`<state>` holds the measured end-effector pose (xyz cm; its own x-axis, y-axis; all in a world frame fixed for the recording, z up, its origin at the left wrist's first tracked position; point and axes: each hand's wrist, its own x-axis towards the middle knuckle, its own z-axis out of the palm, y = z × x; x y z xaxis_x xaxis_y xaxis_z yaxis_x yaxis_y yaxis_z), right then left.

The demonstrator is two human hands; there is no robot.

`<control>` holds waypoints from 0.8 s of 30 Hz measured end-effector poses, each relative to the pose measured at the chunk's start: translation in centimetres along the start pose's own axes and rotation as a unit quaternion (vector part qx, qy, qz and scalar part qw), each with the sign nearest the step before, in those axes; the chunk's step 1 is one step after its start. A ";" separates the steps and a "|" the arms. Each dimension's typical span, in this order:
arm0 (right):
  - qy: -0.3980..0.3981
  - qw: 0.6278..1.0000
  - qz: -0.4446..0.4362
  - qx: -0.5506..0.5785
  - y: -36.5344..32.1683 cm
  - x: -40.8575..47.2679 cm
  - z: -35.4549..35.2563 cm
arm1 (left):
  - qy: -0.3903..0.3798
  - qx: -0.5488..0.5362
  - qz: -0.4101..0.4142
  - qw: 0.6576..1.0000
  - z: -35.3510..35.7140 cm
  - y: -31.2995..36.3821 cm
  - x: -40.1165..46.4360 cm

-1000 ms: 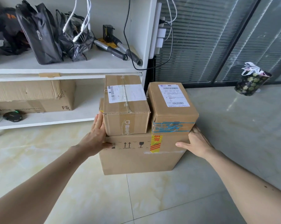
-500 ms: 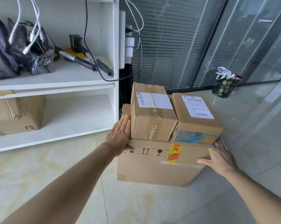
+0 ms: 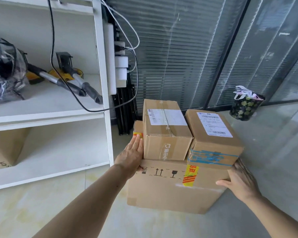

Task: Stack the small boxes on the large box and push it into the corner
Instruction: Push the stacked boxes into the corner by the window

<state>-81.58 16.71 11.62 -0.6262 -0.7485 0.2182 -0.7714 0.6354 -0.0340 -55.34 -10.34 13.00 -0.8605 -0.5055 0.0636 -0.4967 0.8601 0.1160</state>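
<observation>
A large cardboard box (image 3: 162, 189) with arrow marks and yellow-red tape sits on the tiled floor, to the right of the white shelf unit. Two small boxes stand side by side on top of it: the left small box (image 3: 165, 133) with a white label, and the right small box (image 3: 211, 134) with blue tape. My left hand (image 3: 131, 157) lies flat on the large box's top left corner, touching the left small box's side. My right hand (image 3: 239, 181) presses against the large box's right side, under the right small box's overhang.
The white shelf unit (image 3: 105, 100) stands at left, holding tools, a bag and another cardboard box (image 3: 4, 148). A folded black tripod (image 3: 126, 109) and hanging cables fill the corner by the glass wall with blinds (image 3: 179, 57). A patterned bin (image 3: 246, 107) stands at right.
The stack has slid right and forward, past the end of the shelf unit, toward the glass wall. Both hands stayed on the large box; my right hand has shifted onto its right side.
</observation>
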 end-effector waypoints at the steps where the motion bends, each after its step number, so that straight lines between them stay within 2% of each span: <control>1: 0.001 1.000 -0.002 -0.001 0.7 1.3 0.3 | 0.002 0.005 -0.002 1.000 0.1 0.2 1.3; 16: 0.006 0.998 -0.059 0.000 8.4 26.3 5.6 | 0.037 -0.014 -0.084 0.996 1.7 0.3 23.1; 24: 0.010 0.996 -0.084 -0.002 9.7 39.5 8.0 | 0.053 -0.007 -0.124 0.991 2.9 -1.0 33.3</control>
<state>-114.73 -8.24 12.07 -0.4855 -0.8409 0.2390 -0.8649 0.5019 0.0088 -83.84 -27.83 12.16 -0.6955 -0.7057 0.1352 -0.6886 0.7084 0.1552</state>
